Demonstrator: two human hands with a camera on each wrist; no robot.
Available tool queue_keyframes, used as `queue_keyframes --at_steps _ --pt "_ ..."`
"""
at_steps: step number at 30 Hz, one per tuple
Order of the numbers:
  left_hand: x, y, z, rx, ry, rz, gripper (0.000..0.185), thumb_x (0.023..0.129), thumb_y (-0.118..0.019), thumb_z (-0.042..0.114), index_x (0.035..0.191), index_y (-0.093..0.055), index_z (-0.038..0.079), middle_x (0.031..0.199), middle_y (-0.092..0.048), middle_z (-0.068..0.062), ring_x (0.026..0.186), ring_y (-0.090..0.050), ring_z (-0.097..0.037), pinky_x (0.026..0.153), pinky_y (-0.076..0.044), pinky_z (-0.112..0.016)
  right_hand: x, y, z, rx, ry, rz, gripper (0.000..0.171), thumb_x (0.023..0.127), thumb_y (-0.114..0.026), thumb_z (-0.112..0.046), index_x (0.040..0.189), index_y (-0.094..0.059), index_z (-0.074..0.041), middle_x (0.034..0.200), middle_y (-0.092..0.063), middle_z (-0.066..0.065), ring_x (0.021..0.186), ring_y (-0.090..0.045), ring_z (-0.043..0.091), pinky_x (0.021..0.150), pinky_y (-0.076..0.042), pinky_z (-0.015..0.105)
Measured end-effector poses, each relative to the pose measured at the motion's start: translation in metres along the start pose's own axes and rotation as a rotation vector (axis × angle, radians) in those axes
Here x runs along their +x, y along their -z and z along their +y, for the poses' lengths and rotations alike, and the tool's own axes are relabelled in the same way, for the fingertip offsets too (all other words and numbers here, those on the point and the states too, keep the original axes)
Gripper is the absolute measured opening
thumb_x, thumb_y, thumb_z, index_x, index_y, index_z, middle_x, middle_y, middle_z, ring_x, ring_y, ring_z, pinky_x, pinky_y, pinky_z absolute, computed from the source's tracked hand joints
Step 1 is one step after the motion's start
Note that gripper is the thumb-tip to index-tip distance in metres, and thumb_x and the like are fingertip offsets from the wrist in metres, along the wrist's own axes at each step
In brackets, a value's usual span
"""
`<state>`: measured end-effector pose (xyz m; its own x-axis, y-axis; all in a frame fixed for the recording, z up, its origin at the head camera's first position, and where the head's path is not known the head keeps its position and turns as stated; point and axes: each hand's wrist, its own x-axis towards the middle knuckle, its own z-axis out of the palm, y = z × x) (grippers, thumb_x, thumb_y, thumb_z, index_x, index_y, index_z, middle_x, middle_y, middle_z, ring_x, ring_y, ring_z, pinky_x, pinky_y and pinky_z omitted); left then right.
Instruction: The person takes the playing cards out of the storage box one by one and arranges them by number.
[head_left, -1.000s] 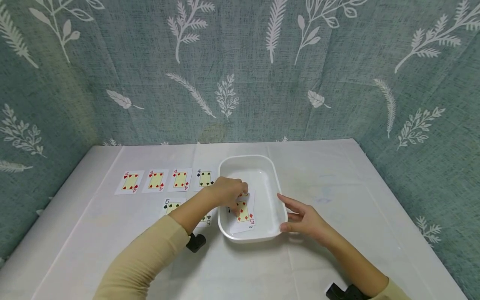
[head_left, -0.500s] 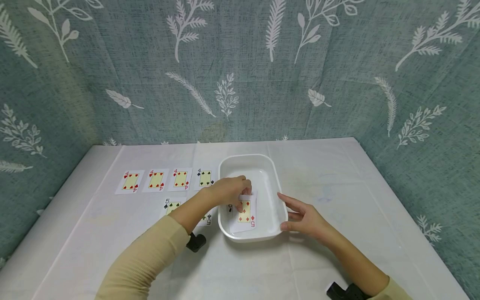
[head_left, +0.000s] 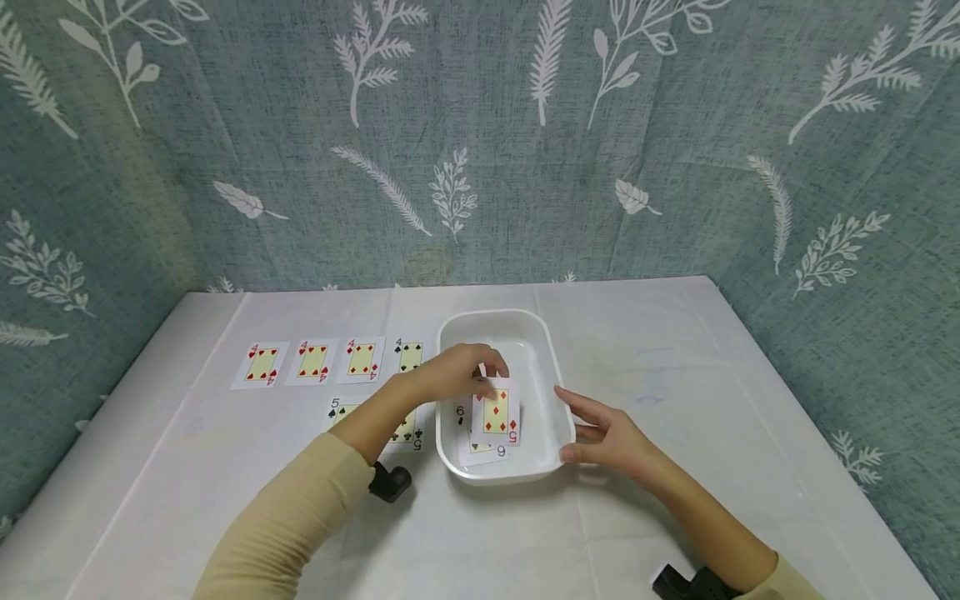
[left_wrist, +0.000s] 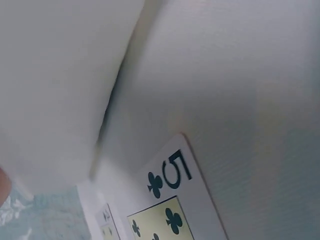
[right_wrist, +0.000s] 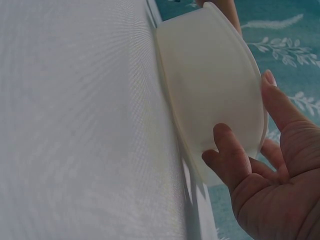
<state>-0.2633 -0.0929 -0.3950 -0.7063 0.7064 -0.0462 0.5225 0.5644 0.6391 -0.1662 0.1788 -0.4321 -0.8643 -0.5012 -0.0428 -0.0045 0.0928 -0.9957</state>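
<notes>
Head view: a person sits at a table (head_left: 675, 350) covered in white cloth, with a white dish (head_left: 551, 367) in the middle of it. The left hand (head_left: 450, 379) reaches over the dish's left rim and pinches the top edge of a five of diamonds (head_left: 497, 414), lifting it just above a second card (head_left: 480, 451) that lies on the dish floor marked with a six. The right hand (head_left: 607, 433) rests against the dish's right wall, fingers straight and relaxed, steadying it without clasping anything.

Left of the dish, four fours (head_left: 335, 361) lie face up in a row. In front of that row, between it and the person, lie two fives (head_left: 375, 421), partly hidden by the left forearm; the left wrist view confirms one as a five of clubs (left_wrist: 172, 200). That makes eight cards in sight: four fours, three fives and one six, plus one dish.

The pinch is light and holds only one edge, so the card could slip and drop back into the dish. It could also catch on the rim as it crosses. If the right hand eases off, the dish might slide on the smooth cloth.
</notes>
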Motion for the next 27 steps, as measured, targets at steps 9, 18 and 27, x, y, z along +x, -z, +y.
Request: queue_keyframes --at_steps 9,18,27 --pt "-0.001 0.009 -0.009 -0.269 -0.025 0.012 0.034 0.086 -0.069 0.008 0.119 -0.063 0.006 0.114 -0.061 -0.011 0.079 -0.064 -0.013 0.067 -0.055 -0.031 0.002 0.000 0.000 -0.004 -0.004 0.004 0.087 0.078 -0.078 -0.011 0.148 -0.027 -0.004 0.151 -0.025 0.025 0.125 -0.044 0.044 0.083 -0.054 0.034" --pt "-0.003 0.017 -0.007 -0.329 -0.027 0.047 0.035 0.086 -0.068 0.006 0.120 -0.063 0.002 0.116 -0.064 -0.015 0.078 -0.065 -0.013 0.068 -0.056 -0.032 0.001 0.000 -0.001 0.003 -0.009 0.003 0.088 0.077 -0.078 -0.011 0.148 -0.027 -0.004 0.151 -0.025 0.025 0.126 -0.044 0.044 0.084 -0.053 0.033" --pt "-0.013 0.032 -0.007 -0.315 -0.023 0.072 0.034 0.086 -0.067 0.006 0.120 -0.063 0.004 0.111 -0.065 -0.012 0.077 -0.064 -0.013 0.071 -0.055 -0.042 0.000 0.000 -0.002 0.013 -0.003 -0.003 0.087 0.077 -0.077 -0.009 0.148 -0.027 -0.004 0.151 -0.025 0.025 0.126 -0.044 0.043 0.084 -0.053 0.032"
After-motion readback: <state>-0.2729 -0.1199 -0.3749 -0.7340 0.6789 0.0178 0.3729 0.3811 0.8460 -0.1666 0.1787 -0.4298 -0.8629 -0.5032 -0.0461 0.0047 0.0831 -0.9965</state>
